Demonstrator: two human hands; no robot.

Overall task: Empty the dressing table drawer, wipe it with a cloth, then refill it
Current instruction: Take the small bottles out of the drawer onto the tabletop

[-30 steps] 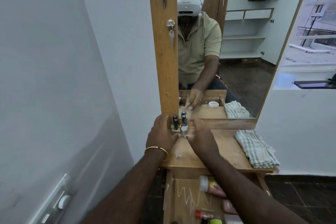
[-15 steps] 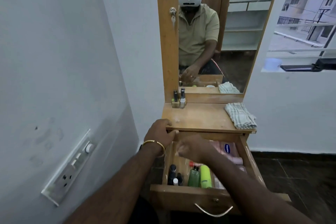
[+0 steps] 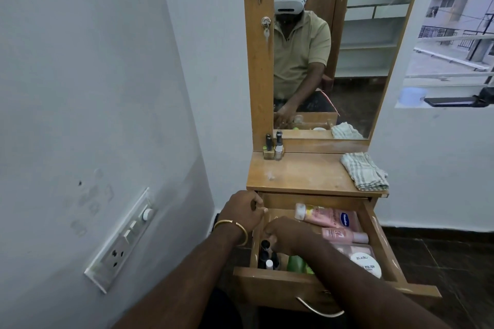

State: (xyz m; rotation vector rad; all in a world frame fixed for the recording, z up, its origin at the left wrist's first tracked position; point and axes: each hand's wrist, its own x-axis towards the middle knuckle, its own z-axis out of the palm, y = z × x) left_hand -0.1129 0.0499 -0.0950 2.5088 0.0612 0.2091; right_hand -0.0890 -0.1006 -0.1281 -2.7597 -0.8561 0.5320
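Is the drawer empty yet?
No. The drawer is pulled out and still holds pink bottles, a white jar and small dark bottles. The right hand reaches in among them.

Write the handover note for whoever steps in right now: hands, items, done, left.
Left hand: resting on the open drawer's left rear corner, fingers curled on the edge, holding nothing visible.
Right hand: down inside the drawer above the small dark bottles; whether it grips anything cannot be told.
Done: two nail polish bottles stand on the tabletop at the back left.
Still in the drawer: pink lotion bottles, a white round jar, a green bottle.
Cloth: folded on the tabletop's right, unused.
Left: finish emptying, wipe, refill.
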